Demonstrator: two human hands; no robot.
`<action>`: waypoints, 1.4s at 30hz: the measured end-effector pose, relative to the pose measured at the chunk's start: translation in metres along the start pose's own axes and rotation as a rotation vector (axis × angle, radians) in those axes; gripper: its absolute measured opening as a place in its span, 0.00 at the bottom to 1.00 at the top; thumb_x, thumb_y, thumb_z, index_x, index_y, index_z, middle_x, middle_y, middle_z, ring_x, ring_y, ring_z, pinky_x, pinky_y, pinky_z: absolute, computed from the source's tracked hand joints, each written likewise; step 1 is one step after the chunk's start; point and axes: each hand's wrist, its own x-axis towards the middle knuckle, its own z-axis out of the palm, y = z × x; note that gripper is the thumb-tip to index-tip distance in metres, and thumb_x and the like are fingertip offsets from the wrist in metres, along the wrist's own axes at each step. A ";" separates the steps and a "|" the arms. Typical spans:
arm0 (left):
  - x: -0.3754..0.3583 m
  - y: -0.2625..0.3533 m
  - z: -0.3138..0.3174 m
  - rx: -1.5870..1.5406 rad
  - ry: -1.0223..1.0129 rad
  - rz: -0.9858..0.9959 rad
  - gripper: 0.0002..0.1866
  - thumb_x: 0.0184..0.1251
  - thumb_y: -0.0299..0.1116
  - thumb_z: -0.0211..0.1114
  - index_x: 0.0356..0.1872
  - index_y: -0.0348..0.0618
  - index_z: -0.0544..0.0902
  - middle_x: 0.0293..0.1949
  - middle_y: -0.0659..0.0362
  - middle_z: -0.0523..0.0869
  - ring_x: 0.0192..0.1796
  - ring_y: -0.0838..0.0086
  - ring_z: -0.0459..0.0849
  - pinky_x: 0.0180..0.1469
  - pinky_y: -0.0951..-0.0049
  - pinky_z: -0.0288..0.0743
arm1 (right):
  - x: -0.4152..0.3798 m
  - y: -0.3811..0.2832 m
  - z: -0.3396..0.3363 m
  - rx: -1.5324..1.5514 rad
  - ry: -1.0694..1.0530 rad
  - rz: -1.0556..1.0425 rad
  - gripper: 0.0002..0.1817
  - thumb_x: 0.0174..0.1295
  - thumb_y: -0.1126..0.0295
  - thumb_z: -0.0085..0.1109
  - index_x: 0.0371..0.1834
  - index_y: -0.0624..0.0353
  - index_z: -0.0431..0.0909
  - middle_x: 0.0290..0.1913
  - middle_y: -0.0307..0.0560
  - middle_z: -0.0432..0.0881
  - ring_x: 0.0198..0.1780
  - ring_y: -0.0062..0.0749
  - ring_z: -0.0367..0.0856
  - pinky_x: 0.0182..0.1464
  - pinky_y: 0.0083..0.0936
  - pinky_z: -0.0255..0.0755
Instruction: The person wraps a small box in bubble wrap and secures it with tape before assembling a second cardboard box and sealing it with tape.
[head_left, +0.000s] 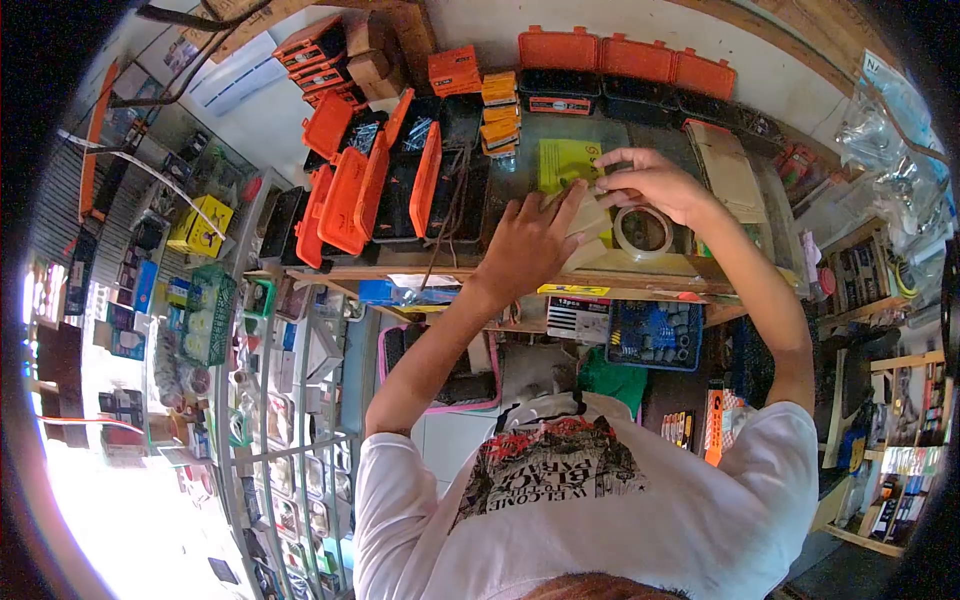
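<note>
On the glass-topped counter (625, 262), my left hand (530, 240) rests on a pale, cream-coloured flat piece (588, 248), its fingers spread over it. My right hand (650, 185) is at the far end of that piece, thumb and fingers close together; what they pinch is too small to make out. A yellow-green sheet (562, 163) lies just beyond both hands. Beside my right wrist, a roll of tape (643, 232) lies flat on the counter.
Open black boxes with orange lids (345, 200) stand at the left of the counter. Small orange boxes (500, 115) are stacked behind. A blue tray of grey fittings (655, 335) sits below the front edge. Stocked shelves (205, 310) line the left.
</note>
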 end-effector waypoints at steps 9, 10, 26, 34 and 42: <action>0.000 -0.001 0.004 0.023 0.007 0.044 0.38 0.67 0.44 0.65 0.75 0.40 0.64 0.69 0.54 0.77 0.56 0.55 0.80 0.57 0.54 0.77 | 0.017 0.018 -0.007 -0.078 -0.051 -0.029 0.20 0.66 0.75 0.62 0.61 0.67 0.74 0.45 0.51 0.88 0.44 0.29 0.89 0.42 0.21 0.81; 0.000 -0.002 0.004 0.033 0.006 0.048 0.38 0.66 0.44 0.65 0.75 0.40 0.65 0.70 0.55 0.76 0.56 0.55 0.80 0.57 0.54 0.77 | 0.017 0.017 -0.006 -0.070 -0.050 -0.028 0.20 0.66 0.75 0.63 0.61 0.67 0.74 0.45 0.51 0.88 0.45 0.29 0.89 0.42 0.21 0.81; 0.000 -0.003 0.007 -0.047 -0.124 0.036 0.31 0.69 0.44 0.61 0.72 0.48 0.72 0.78 0.59 0.65 0.62 0.46 0.77 0.63 0.45 0.75 | 0.030 0.036 -0.014 -0.127 -0.059 -0.022 0.24 0.63 0.75 0.68 0.62 0.64 0.73 0.41 0.44 0.86 0.40 0.26 0.84 0.41 0.20 0.78; 0.001 0.000 0.005 -0.040 -0.111 0.029 0.29 0.70 0.44 0.61 0.70 0.48 0.74 0.77 0.59 0.67 0.62 0.47 0.76 0.63 0.46 0.75 | 0.033 0.032 -0.004 0.036 0.003 0.187 0.21 0.58 0.86 0.55 0.55 0.60 0.71 0.40 0.43 0.83 0.37 0.23 0.80 0.31 0.17 0.71; 0.000 0.002 0.010 -0.003 0.027 0.032 0.25 0.70 0.43 0.62 0.65 0.46 0.77 0.71 0.58 0.74 0.55 0.56 0.77 0.55 0.55 0.77 | 0.027 0.025 0.003 -0.066 -0.098 0.272 0.08 0.67 0.77 0.53 0.48 0.58 0.71 0.28 0.37 0.73 0.19 0.13 0.62 0.15 0.15 0.48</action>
